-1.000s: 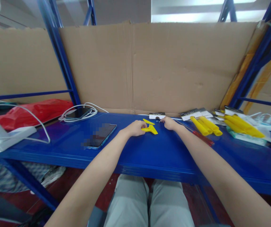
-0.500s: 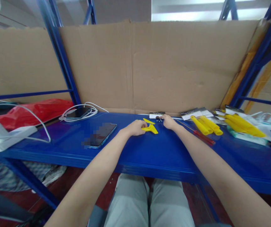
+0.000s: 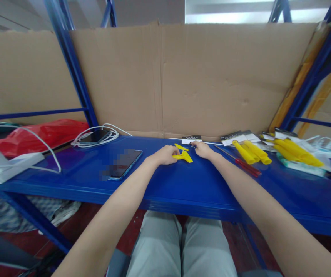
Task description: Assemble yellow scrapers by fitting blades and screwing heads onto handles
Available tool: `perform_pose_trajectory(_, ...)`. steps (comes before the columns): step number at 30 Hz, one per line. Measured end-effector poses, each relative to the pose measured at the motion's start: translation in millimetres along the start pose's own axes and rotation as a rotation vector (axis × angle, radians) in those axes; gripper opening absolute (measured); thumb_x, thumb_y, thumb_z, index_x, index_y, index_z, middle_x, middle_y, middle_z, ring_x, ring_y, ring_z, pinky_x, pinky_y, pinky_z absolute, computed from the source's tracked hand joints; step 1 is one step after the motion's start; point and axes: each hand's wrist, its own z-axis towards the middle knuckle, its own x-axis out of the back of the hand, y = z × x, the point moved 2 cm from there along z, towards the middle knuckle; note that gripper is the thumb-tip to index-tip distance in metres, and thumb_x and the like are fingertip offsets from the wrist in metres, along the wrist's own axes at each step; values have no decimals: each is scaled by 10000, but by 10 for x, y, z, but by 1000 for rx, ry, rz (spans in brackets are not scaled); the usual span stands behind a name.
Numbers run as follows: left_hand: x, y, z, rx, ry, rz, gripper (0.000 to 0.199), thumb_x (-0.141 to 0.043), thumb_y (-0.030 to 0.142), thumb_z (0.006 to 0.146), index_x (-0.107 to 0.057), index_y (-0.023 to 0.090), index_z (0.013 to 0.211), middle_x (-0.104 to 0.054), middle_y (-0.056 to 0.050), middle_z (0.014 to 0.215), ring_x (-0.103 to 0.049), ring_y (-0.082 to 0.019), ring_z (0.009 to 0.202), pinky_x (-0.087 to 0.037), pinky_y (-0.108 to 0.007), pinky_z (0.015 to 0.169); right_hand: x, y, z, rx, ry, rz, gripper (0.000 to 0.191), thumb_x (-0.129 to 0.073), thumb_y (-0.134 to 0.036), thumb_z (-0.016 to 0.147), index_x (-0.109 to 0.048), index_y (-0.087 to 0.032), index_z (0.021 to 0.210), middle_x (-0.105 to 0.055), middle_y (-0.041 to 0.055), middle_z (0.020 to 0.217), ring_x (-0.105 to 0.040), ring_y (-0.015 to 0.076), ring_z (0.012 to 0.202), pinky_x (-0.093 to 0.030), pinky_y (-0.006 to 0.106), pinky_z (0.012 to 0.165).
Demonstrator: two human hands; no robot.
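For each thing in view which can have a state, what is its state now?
Left hand: closed on one end of yellow piece
Yellow piece: held
Right hand: fingers bent at dark parts, grip unclear
Phone: lying flat, screen dark where visible
Screwdriver: lying, not held
Yellow tubes: lying, not held
Cable: coiled
Cardboard: upright

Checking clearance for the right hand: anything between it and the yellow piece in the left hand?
Nothing visible. Between the right hand and the yellow piece in the left hand is only blue tabletop; the slim yellow strip lies beyond that piece, not between.
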Motion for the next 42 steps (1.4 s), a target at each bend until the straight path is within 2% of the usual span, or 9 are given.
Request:
perform_pose_trajectory(7, 27, 41, -23, -15, -8, -5, 260, -558, 177, 713, -682, 150, 939, -685, -45, 919, -598, -165, 799, -425, -223, 701, 13, -32, -10, -17, -7, 16, 488, -433, -16, 779, -538, -140, 1239, -601, 120, 1228, -554, 184, 1122, -384, 297, 971)
perform_pose_trajectory(11, 17, 19, -16, -5, -1, -13, 295, -570, 169, 701, -666, 142, 979, -680, -51, 931, -597, -168, 811, -425, -226, 705, 74, -100, -53, 4, 20, 87, 487, -423, 35, 752, -581, -129, 1182, -644, 100, 1167, -592, 152, 1071, -404, 262, 956)
perform_pose_trajectory(17, -9, -23, -4, -18, 18, -44, 280, -590, 186, 692, -666, 163, 960, -680, -50, 932, -601, -176, 815, -428, -232, 696, 148, -129, -124, -43, 23, 203, 501, -395, 60, 722, -601, -85, 1156, -680, 115, 1091, -636, 139, 1002, -448, 222, 894)
perform_pose_trajectory(25, 27, 17, -13, -2, 2, -35, 270, -574, 160, 678, -682, 175, 925, -691, -28, 900, -602, -159, 789, -438, -222, 704, 251, -173, -249, 19, -4, -49, 395, -478, -27, 754, -659, -148, 1083, -665, 96, 1135, -600, 194, 1073, -412, 273, 950)
perform_pose_trajectory(30, 36, 21, -22, 9, 0, -31, 282, -583, 174, 685, -679, 163, 949, -685, -47, 935, -606, -175, 821, -440, -232, 718, 340, -159, -281, 5, -69, 139, 456, -416, 25, 739, -643, -108, 1111, -702, 73, 1052, -655, 143, 930, -468, 187, 822)
perform_pose_trajectory(34, 29, 10, -19, 2, 13, -43, 277, -591, 187, 694, -677, 166, 957, -689, -50, 938, -606, -173, 805, -444, -242, 719, 445, -38, -288, -90, 10, 103, 397, -430, -11, 765, -666, -89, 1075, -713, 98, 1000, -660, 161, 903, -468, 196, 800)
perform_pose_trajectory(37, 34, 17, -19, 2, 10, -37, 268, -588, 170, 685, -685, 182, 935, -694, -36, 932, -607, -169, 800, -445, -236, 710, 483, 15, -294, -92, 59, -1, 362, -450, -38, 769, -696, -109, 1024, -708, 102, 1016, -651, 180, 926, -452, 217, 837)
perform_pose_trajectory(42, 53, 45, -28, 0, -3, -16, 269, -575, 169, 684, -692, 192, 925, -694, -27, 933, -606, -173, 810, -441, -230, 703, 443, -96, -326, -28, -105, -79, 383, -469, -32, 738, -713, -142, 1012, -705, 78, 1040, -650, 179, 915, -449, 200, 807)
